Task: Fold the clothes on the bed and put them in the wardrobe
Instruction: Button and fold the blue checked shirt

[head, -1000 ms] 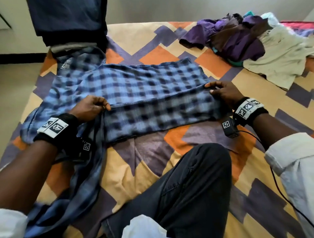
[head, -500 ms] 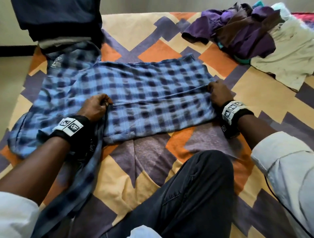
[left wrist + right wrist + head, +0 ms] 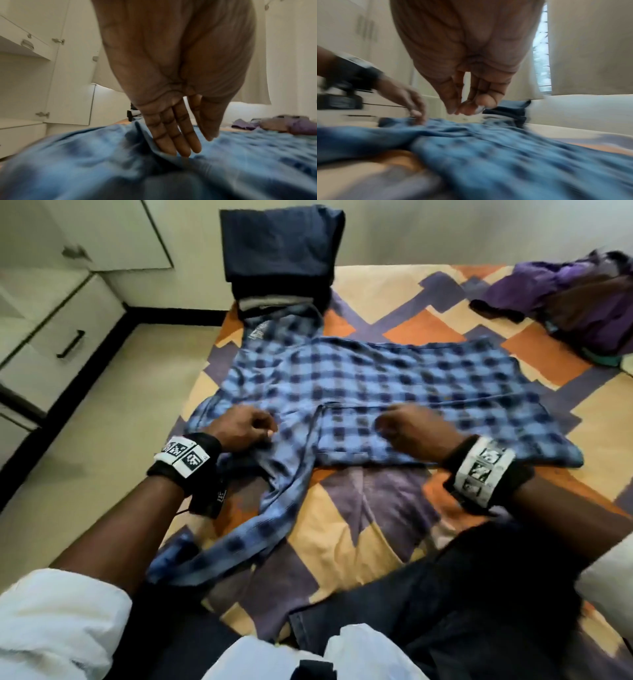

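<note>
A blue checked shirt (image 3: 394, 378) lies spread across the bed, its near side folded over and one sleeve (image 3: 274, 518) trailing toward me. My left hand (image 3: 246, 428) rests on the shirt near the shoulder. In the left wrist view its fingers (image 3: 173, 140) are straight and the tips touch a fabric fold (image 3: 163, 155). My right hand (image 3: 407, 429) hovers over the folded panel at the middle. In the right wrist view this hand (image 3: 464, 108) has loosely curled fingers near the thumb and holds nothing above the shirt (image 3: 488, 155).
A stack of folded dark clothes (image 3: 281, 251) sits at the bed's far edge by the shirt collar. A heap of purple and brown clothes (image 3: 575, 302) lies at the far right. White drawers and wardrobe doors (image 3: 68, 337) stand to the left. My dark-trousered knee (image 3: 445, 594) rests on the patterned bedsheet (image 3: 342, 542).
My right hand has let go of the shirt's right edge and slid left to the middle of the folded panel. The left hand has released its pinch and straightened its fingers.
</note>
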`<state>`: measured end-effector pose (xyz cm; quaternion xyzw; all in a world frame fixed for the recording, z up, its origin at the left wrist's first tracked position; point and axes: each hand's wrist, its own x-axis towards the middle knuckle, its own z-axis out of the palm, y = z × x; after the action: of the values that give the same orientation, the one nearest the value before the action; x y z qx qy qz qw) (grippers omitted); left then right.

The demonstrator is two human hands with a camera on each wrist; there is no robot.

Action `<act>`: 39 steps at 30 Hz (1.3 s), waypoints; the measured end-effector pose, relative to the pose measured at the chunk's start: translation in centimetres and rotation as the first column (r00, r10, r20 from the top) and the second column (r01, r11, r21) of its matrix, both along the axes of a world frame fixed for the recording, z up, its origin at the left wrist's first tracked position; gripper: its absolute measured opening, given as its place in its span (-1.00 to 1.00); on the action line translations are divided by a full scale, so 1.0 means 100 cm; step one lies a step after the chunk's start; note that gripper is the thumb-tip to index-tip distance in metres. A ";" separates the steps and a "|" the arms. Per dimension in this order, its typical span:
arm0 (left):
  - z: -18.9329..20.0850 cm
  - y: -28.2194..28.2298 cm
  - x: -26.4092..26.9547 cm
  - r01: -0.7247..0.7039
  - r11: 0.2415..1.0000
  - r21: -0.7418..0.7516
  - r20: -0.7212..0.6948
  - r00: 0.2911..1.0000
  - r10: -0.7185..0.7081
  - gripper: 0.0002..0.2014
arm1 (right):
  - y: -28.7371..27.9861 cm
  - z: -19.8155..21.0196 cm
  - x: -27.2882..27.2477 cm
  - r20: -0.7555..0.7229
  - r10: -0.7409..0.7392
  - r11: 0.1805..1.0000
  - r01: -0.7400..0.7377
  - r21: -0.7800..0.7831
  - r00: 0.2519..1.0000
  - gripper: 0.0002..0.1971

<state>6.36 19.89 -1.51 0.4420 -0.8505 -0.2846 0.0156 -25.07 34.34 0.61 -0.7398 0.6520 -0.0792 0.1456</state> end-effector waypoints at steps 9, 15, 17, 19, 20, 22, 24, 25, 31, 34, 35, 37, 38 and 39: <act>-0.028 0.011 0.052 0.076 0.987 0.139 0.084 0.992 -0.088 -0.45 | 0.047 -0.052 0.227 -0.087 0.597 0.797 -0.577 0.178 0.797 -0.41; -0.034 -0.011 0.064 0.059 0.970 0.234 0.021 0.998 -0.066 -0.35 | 0.033 -0.056 0.233 0.022 0.544 0.800 -0.526 0.290 0.839 -0.69; -0.038 -0.019 0.068 -0.010 0.932 0.362 -0.118 0.991 0.056 -0.40 | 0.013 -0.032 0.228 0.057 0.572 0.696 -0.521 0.495 0.818 -0.76; -0.036 -0.020 0.069 -0.056 0.843 0.536 -0.271 0.934 0.234 -0.44 | -0.019 0.008 0.217 0.153 0.486 0.575 -0.447 0.685 0.860 -0.79; -0.035 -0.022 0.072 -0.069 0.793 0.606 -0.315 0.894 0.318 -0.48 | -0.042 0.030 0.209 0.220 0.399 0.577 -0.431 0.694 0.890 -0.79; -0.035 -0.027 0.076 -0.052 0.684 0.728 -0.389 0.790 0.474 -0.56 | -0.094 0.072 0.183 0.530 0.151 0.792 -0.423 0.440 0.835 -0.68; -0.031 -0.027 0.077 -0.018 0.583 0.812 -0.411 0.692 0.594 -0.60 | -0.139 0.105 0.156 0.897 -0.017 0.987 -0.134 0.084 0.443 -0.33; -0.028 -0.027 0.075 -0.035 0.567 0.823 -0.403 0.668 0.626 -0.64 | -0.157 0.114 0.144 0.968 -0.036 0.999 0.027 0.030 0.248 -0.15; -0.040 -0.031 0.072 -0.483 0.752 0.449 -0.389 0.652 0.651 -0.81 | -0.142 0.042 0.123 0.761 -0.202 0.904 0.416 -0.097 0.617 -0.34; -0.045 -0.023 0.079 -0.550 0.798 0.244 -0.135 0.796 0.590 -0.55 | -0.100 -0.023 0.134 0.430 -0.283 0.921 0.368 -0.128 0.857 -0.75; -0.042 -0.017 0.080 -0.525 0.817 0.240 -0.068 0.830 0.554 -0.50 | -0.085 -0.038 0.140 0.388 -0.265 0.937 0.330 -0.112 0.883 -0.81; -0.039 -0.009 0.080 -0.464 0.869 0.172 0.064 0.886 0.460 -0.59 | -0.059 -0.060 0.153 0.323 -0.236 0.965 0.260 -0.031 0.916 -0.84; -0.040 -0.004 0.079 -0.449 0.883 0.137 0.110 0.893 0.437 -0.66 | -0.049 -0.069 0.157 0.290 -0.199 0.978 0.208 -0.001 0.936 -0.84; -0.038 -0.003 0.078 -0.445 0.888 0.114 0.123 0.894 0.432 -0.72 | -0.046 -0.075 0.159 0.254 -0.157 0.987 0.160 0.010 0.954 -0.83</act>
<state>14.19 19.64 -5.27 0.6356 -0.7065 -0.3113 0.0085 -9.13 29.75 -6.86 -0.6698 0.6846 -0.1884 0.2172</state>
